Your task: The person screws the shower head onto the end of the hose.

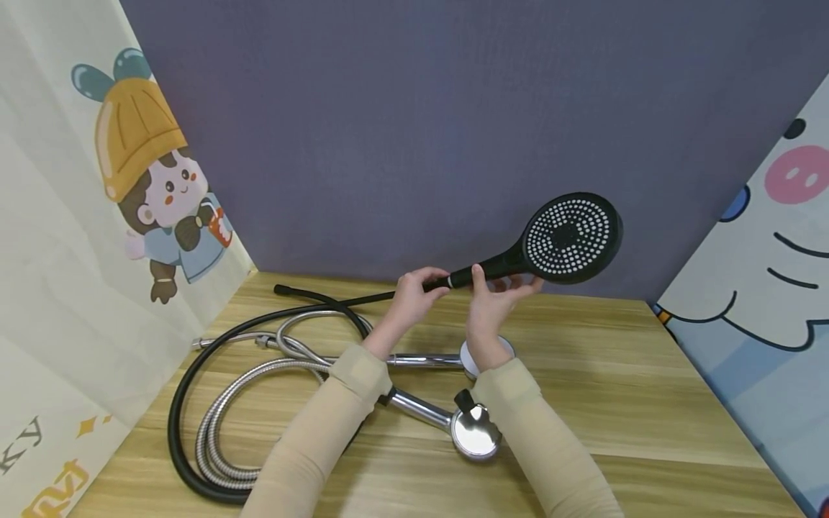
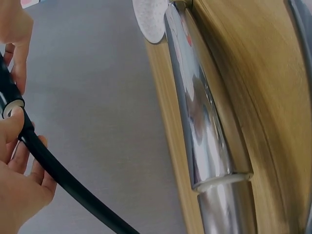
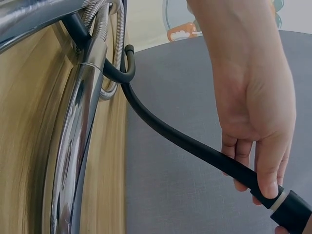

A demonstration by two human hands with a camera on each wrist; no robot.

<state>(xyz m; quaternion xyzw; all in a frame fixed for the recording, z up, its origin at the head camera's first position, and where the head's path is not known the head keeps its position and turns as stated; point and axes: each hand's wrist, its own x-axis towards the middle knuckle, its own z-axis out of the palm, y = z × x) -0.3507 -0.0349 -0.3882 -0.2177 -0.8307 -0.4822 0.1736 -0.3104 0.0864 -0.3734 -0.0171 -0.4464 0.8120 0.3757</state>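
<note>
My right hand point(image 1: 494, 311) grips the handle of a black shower head point(image 1: 570, 236), whose dotted spray face is turned toward me. Beside it, my left hand point(image 1: 414, 296) pinches the end of a black hose point(image 2: 68, 180) where it meets the handle. A pale ring point(image 3: 279, 200) shows at that joint in the right wrist view. Both hands are raised above the tabletop near its back edge. Below them lie two chrome shower heads, one point(image 1: 476, 433) nearer me and another point(image 1: 427, 360) partly behind my right wrist.
The black hose loops over the left of the wooden table point(image 1: 648, 403), around coiled silver metal hoses point(image 1: 216, 424). A grey-blue panel point(image 1: 414, 129) stands along the back edge. Printed cartoon sheets flank both sides.
</note>
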